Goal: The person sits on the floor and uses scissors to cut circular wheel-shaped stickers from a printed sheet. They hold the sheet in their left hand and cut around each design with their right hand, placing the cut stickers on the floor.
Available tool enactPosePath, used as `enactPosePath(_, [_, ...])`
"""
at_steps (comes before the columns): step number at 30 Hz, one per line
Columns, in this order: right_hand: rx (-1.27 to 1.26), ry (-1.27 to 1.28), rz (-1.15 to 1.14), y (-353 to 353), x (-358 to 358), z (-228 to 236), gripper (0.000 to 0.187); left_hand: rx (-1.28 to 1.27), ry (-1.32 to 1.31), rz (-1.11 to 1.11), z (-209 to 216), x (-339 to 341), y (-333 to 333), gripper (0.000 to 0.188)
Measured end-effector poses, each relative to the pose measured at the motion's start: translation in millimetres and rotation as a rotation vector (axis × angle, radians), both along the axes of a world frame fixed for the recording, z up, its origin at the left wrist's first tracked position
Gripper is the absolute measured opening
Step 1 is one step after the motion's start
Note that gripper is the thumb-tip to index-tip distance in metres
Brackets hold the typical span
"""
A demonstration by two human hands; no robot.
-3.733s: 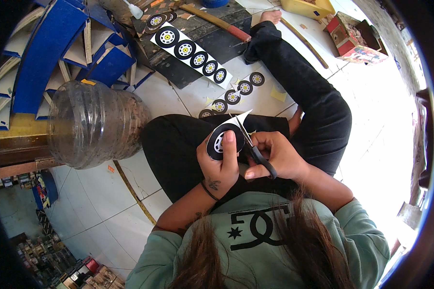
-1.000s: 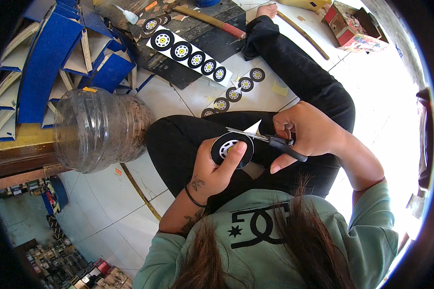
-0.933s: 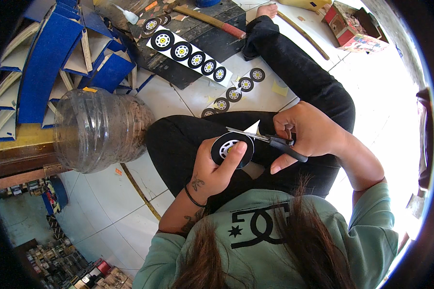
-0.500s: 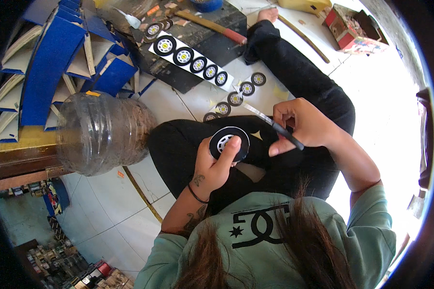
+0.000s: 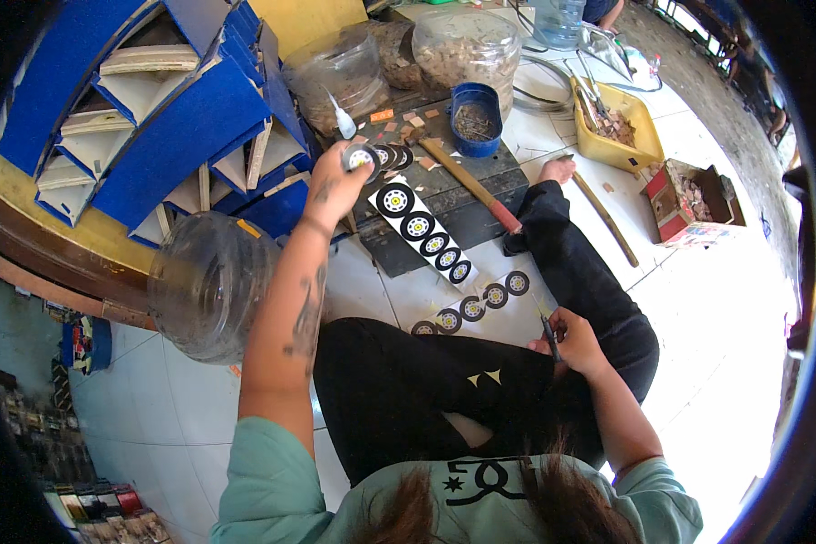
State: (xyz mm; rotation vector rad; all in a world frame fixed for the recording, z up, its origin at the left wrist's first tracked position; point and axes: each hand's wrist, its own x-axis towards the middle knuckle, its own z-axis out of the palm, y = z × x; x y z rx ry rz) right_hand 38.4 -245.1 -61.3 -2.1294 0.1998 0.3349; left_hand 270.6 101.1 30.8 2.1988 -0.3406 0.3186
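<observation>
My left hand (image 5: 337, 181) is stretched far forward and pinches a round black paper wheel cutout (image 5: 361, 158) beside other cut wheels (image 5: 395, 156) lying on a dark board (image 5: 444, 195). My right hand (image 5: 573, 337) rests by my right knee, closed around scissors (image 5: 548, 325) pointing up. A white strip printed with several black wheels (image 5: 423, 231) lies on the board's near edge. More cut wheels (image 5: 480, 302) sit in a row on the tiled floor in front of my legs. Two small paper scraps (image 5: 483, 377) lie on my black trousers.
A clear plastic jug (image 5: 210, 283) lies on its side at my left. Blue and white curved parts (image 5: 168, 118) are stacked behind it. A hammer (image 5: 469, 183), a blue tin (image 5: 475, 118), plastic jars (image 5: 462, 45), a yellow tray (image 5: 618, 127) and a red box (image 5: 694, 201) stand further out.
My left hand has carried the cut wheel from my lap out to the board at the far left. My right hand has dropped to my knee with the scissors.
</observation>
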Motion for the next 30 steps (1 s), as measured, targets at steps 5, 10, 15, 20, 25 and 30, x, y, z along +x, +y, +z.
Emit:
enactPosePath(5, [-0.037,-0.083,0.013,-3.2,-1.4,-5.1,0.049,0.289,-0.027,0.197,-8.3,36.9,-12.6,0.044])
enactPosePath(10, [0.053,-0.075,-0.055,-8.8,0.5,-8.9,0.048,0.151,-0.48,0.287,-33.7,-61.1,-9.3,0.066])
enactPosePath(15, [0.078,-0.18,-0.043,0.5,3.3,-11.8,0.046,0.161,-0.345,0.244,-56.2,-70.4,-25.7,0.042])
enactPosePath(20, [0.219,-0.308,-0.121,9.2,-8.6,10.1,0.046,-0.423,-0.251,0.054,-26.9,-96.5,-61.4,0.011])
enactPosePath(25, [0.72,-0.53,-0.087,35.6,-2.0,55.8,0.052,-0.296,-0.137,-0.256,20.4,-175.3,-89.3,0.011])
enactPosePath(30, [1.022,-0.362,-0.099,80.4,-0.6,91.0,0.037,-0.606,0.254,-0.357,37.6,-204.3,-103.1,0.011])
